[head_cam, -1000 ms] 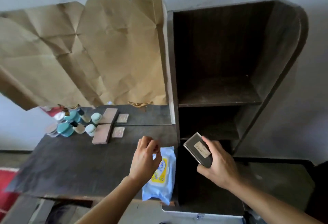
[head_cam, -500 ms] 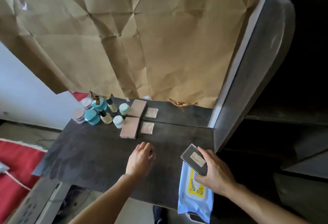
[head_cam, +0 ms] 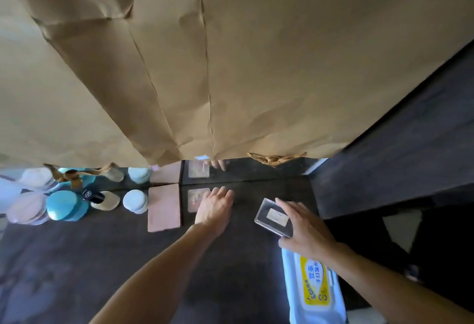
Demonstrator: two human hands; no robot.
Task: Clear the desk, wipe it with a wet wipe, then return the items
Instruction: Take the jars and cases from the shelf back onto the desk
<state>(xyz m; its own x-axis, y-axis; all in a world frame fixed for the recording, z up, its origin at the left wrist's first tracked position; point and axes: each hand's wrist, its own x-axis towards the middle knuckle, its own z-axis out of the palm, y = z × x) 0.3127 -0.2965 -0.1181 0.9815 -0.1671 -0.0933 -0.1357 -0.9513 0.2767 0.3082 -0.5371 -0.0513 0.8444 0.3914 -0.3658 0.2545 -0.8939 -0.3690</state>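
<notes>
My right hand (head_cam: 306,226) holds a small dark case (head_cam: 274,217) with a pale label, just above the dark desk (head_cam: 107,254). My left hand (head_cam: 214,208) lies flat on the desk, fingers spread, its fingertips over a small square compact (head_cam: 196,199). A long pink palette (head_cam: 164,208) lies to the left of that compact. A blue wet-wipe pack (head_cam: 314,290) with a yellow label rests at the desk's front right, under my right wrist. Round jars and bottles cluster at the far left, among them a teal jar (head_cam: 65,208) and a white jar (head_cam: 136,200).
A mirror strip at the desk's back reflects the items and my fingers. Creased brown paper (head_cam: 230,54) covers the mirror above it. A dark shelf unit (head_cam: 410,144) stands to the right of the desk. A pink jar (head_cam: 25,210) sits at the left edge.
The view has swung left and closer to the desk. My left hand has reached forward onto the small compact. My right hand has carried the dark case from the shelf side over the desk.
</notes>
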